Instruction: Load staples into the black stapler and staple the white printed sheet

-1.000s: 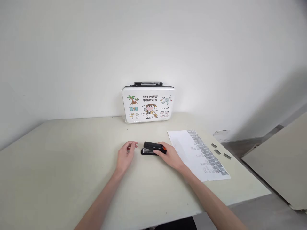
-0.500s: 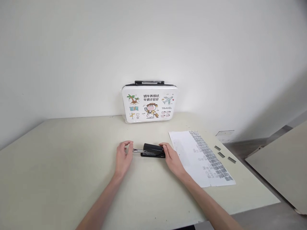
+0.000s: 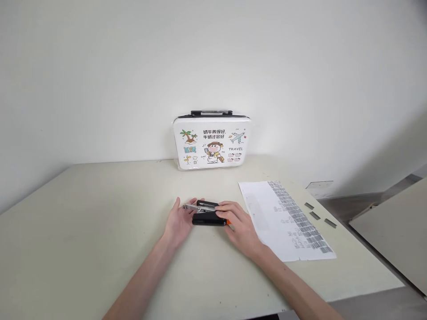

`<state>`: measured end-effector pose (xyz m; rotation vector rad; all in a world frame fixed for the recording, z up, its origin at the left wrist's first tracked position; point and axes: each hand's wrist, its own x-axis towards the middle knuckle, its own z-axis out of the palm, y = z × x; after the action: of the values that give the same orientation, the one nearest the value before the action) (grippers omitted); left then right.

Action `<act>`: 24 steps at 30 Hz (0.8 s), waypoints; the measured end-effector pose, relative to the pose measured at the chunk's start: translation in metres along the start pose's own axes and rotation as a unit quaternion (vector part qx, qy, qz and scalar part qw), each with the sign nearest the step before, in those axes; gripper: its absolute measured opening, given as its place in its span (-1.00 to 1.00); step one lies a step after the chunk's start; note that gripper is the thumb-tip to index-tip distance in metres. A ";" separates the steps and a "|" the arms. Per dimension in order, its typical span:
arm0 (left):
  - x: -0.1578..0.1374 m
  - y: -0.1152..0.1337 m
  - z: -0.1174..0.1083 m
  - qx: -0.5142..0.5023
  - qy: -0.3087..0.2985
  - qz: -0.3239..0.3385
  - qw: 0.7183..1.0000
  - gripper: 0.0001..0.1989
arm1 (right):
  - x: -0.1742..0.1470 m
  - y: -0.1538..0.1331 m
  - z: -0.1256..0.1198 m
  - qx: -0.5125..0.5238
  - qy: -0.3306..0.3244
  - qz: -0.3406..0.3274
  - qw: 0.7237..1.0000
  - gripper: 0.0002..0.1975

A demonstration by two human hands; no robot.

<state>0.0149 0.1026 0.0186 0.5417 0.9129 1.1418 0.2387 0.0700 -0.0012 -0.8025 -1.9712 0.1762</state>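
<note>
A black stapler [image 3: 208,219] lies across the middle in front of me, turned over, with its metal magazine rail [image 3: 195,207] showing between two black parts and an orange bit at its right end. My right hand [image 3: 242,229] grips the right end, fingers over the top and thumb below. Beside the left end, my left hand [image 3: 179,224] is turned palm up, thumb raised and fingers stretched out behind the stapler. The rail's tip is above that palm; whether they touch I cannot tell.
A printed paper sheet [image 3: 263,218] lies right of my right hand. Beyond it are three staple strips [image 3: 314,215] near the right edge of the table [image 3: 100,240]. At the back, a white cartoon case [image 3: 213,142] with a black handle leans against the wall [image 3: 133,80].
The stapler has been rolled over in my right hand. My left hand has gone from pinching at the rail's end to an open palm. The view has shifted slightly left.
</note>
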 end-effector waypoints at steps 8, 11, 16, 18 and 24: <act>-0.007 0.005 0.004 -0.135 -0.002 -0.057 0.989 -0.60 | 0.007 -0.015 0.001 -0.101 0.047 -0.126 0.986 -0.74; -0.004 0.005 0.003 -0.152 0.005 -0.056 0.987 -0.63 | 0.006 -0.014 -0.001 -0.106 0.052 -0.108 0.987 -0.66; -0.003 0.004 0.006 -0.139 0.023 -0.055 0.988 -0.73 | 0.002 -0.007 -0.003 -0.103 0.071 -0.084 0.989 -0.57; -0.003 0.004 0.007 -0.127 0.028 -0.052 0.990 -0.77 | 0.000 -0.005 -0.003 -0.089 0.075 -0.064 0.991 -0.54; -0.004 0.000 0.006 -0.039 0.047 0.036 0.997 -0.79 | -0.001 -0.002 -0.003 0.014 0.127 0.083 0.988 -0.67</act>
<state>0.0192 0.0994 0.0232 0.4625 0.9313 1.2711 0.2405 0.0675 0.0005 -0.9235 -1.6617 0.1890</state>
